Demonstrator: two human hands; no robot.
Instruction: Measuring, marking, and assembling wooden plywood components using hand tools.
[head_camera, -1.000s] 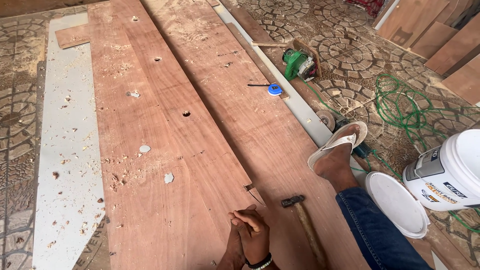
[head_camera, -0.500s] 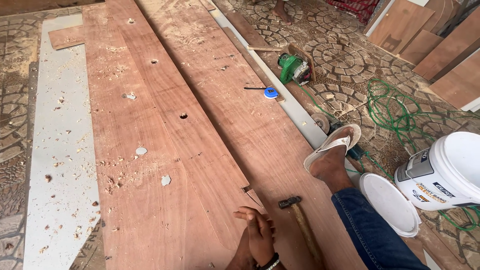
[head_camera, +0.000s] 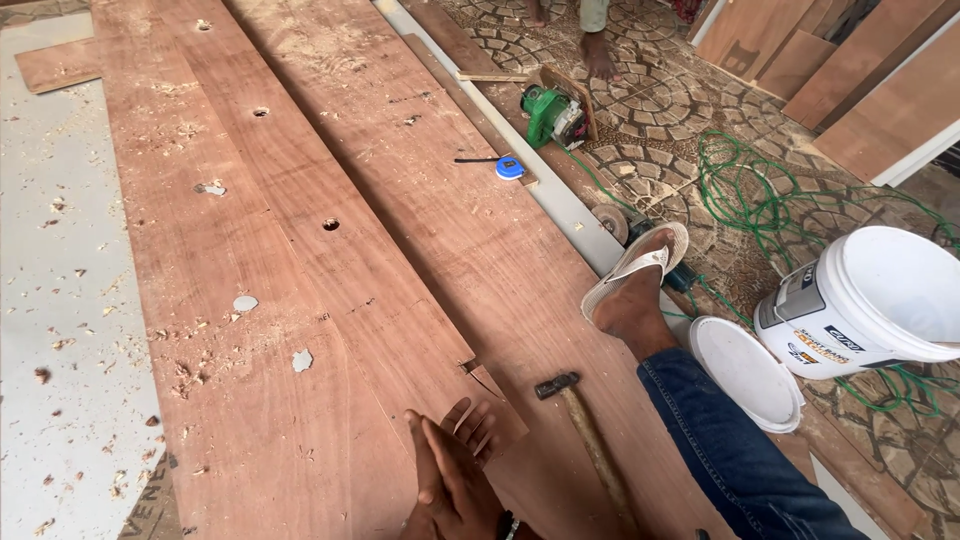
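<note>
My right hand (head_camera: 452, 470) lies flat on a long reddish wooden board (head_camera: 300, 330) at the bottom of the view, fingers spread and holding nothing. Its fingertips sit just below a small notch (head_camera: 482, 376) cut in the board's edge. A wooden-handled hammer (head_camera: 582, 425) lies on the neighbouring board (head_camera: 450, 200), just right of the hand. My left hand is out of view. My leg in blue jeans (head_camera: 720, 440) stretches out to the right, its foot in a white sandal (head_camera: 636, 270).
The left board has round holes (head_camera: 330, 224) and wood chips. A blue tape measure (head_camera: 510, 167), a green power tool (head_camera: 555, 112) and green cord (head_camera: 760, 200) lie farther off. A white bucket (head_camera: 880, 300) and lid (head_camera: 745, 372) sit right. Another person's foot (head_camera: 600, 55) stands at top.
The hand has gone from curled at the notch to flat with its fingers spread. The view has shifted slightly; the hammer has not moved.
</note>
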